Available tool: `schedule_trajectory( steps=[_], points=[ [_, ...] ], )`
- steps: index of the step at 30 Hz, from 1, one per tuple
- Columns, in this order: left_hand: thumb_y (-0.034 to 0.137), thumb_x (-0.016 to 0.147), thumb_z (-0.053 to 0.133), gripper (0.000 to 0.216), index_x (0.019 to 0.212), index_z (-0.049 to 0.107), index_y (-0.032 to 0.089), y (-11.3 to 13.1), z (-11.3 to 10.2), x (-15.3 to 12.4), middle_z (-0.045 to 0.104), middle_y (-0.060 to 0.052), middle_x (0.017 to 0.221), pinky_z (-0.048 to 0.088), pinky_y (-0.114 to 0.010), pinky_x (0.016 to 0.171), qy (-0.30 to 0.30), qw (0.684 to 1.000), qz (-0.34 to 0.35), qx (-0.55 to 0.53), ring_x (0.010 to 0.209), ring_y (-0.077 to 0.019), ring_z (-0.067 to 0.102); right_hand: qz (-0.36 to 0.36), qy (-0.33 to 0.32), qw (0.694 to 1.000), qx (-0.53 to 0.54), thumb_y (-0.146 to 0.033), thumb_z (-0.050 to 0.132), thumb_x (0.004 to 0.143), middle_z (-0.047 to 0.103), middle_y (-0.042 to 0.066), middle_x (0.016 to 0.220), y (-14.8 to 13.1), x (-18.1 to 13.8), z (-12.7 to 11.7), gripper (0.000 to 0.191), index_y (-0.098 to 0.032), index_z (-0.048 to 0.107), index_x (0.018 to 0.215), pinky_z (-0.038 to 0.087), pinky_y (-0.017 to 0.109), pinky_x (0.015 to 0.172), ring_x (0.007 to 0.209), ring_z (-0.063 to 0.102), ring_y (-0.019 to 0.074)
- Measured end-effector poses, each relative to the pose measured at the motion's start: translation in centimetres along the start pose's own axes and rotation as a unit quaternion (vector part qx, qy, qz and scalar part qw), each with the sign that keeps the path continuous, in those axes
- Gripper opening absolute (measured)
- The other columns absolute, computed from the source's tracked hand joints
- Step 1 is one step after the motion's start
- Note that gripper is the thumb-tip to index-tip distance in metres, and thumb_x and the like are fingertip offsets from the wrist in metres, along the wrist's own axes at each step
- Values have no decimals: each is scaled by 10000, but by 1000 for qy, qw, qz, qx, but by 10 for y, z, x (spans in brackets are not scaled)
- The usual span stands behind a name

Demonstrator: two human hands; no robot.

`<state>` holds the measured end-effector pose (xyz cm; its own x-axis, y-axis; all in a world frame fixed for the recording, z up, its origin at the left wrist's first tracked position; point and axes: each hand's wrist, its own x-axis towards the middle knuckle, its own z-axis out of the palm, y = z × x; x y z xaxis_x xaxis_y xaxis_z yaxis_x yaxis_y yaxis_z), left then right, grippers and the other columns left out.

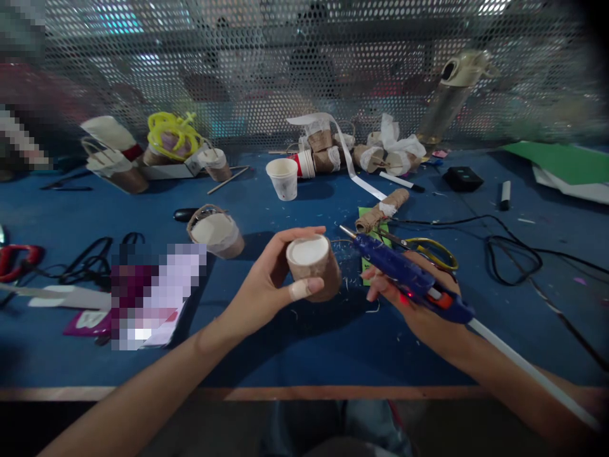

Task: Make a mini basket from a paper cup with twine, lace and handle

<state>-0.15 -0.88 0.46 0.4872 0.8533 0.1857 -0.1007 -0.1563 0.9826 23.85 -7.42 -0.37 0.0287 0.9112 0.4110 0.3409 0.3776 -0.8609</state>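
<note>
1 brown-sided, white-topped round cup (pixel 329 278): my left hand (pixel 269 282) is gripping it, thumb and fingers closing around its sides; its long axis is tilting, white end facing up towards me. 1 dark-blue plastic glue gun (pixel 404 270): my right hand (pixel 425 324) is holding it, silver nozzle (pixel 347 232) pointing up-left, sitting just right of the cup, apparently not touching.

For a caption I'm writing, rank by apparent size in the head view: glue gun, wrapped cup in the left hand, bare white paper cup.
Largest to smallest:
blue glue gun
wrapped cup in the left hand
bare white paper cup, farther back
</note>
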Motion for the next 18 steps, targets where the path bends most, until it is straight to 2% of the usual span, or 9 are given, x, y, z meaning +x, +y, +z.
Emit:
schedule_trajectory(
  steps=[3,7,11,15,18],
  points=[
    [168,774,839,596,1281,554,296,-1,6,-4,557,-51,1456,395,-370,1135,-42,997,24,53,1351,-255,511,43,17,999,22,-254,748,861,640,-57,600,-1,2,4,146,-240,621,788,544,266,543,513,644,127],
    [173,779,836,614,1300,539,309,-4,11,-7,553,-56,1458,375,-405,1161,-74,991,58,100,1375,-271,495,96,38,993,51,-349,803,803,650,-41,691,1,4,6,251,-237,579,795,554,285,576,550,650,134],
    [213,761,858,656,1317,522,303,-5,9,-5,596,-52,1404,388,-388,1151,-41,987,59,146,1335,-254,532,132,28,991,16,-452,712,877,614,-41,623,3,6,2,272,-238,571,786,526,296,621,549,599,130],
    [222,729,883,677,1302,529,288,-2,3,-2,597,-58,1409,395,-384,1145,0,985,63,159,1330,-253,535,152,20,988,-3,-499,636,926,533,-62,541,1,8,-2,320,-251,520,761,485,286,576,508,535,125],
    [232,736,876,646,1291,551,289,-1,0,-1,594,-53,1409,411,-381,1123,4,985,53,164,1310,-254,544,157,25,987,7,-522,654,905,521,-67,540,2,8,-3,336,-250,518,761,464,274,527,483,518,115]
  ],
)
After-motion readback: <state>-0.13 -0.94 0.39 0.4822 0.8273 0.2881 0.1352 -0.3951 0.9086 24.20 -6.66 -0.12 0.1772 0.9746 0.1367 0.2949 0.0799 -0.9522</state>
